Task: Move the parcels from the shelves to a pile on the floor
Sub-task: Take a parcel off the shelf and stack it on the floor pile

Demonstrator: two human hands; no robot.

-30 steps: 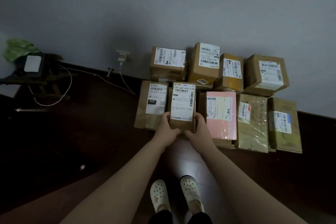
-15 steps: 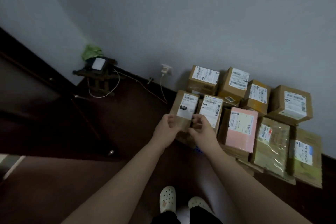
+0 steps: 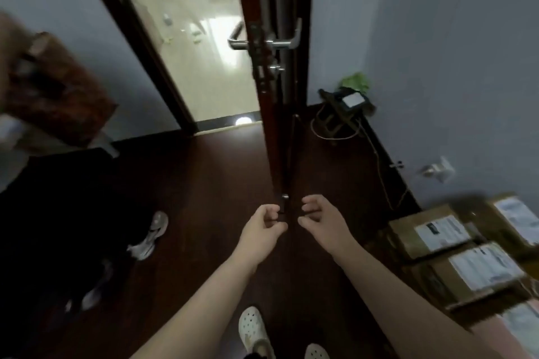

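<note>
Dark floor [image 3: 204,198] by the open door [image 3: 277,125]: left hand [image 3: 261,232] and right hand [image 3: 320,221] hover loosely curled, both empty. Parcels [image 3: 440,232] lie piled along the floor's right edge. They look like stiff cardboard, likely light; grip opposite side faces.

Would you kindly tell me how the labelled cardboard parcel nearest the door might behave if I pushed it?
The parcel looks like stiff cardboard, so it should probably keep its shape. Its face seems tilted, propped on the pile, so a high push might tip it. The floor looks smooth, so it would likely slide easily.
</note>
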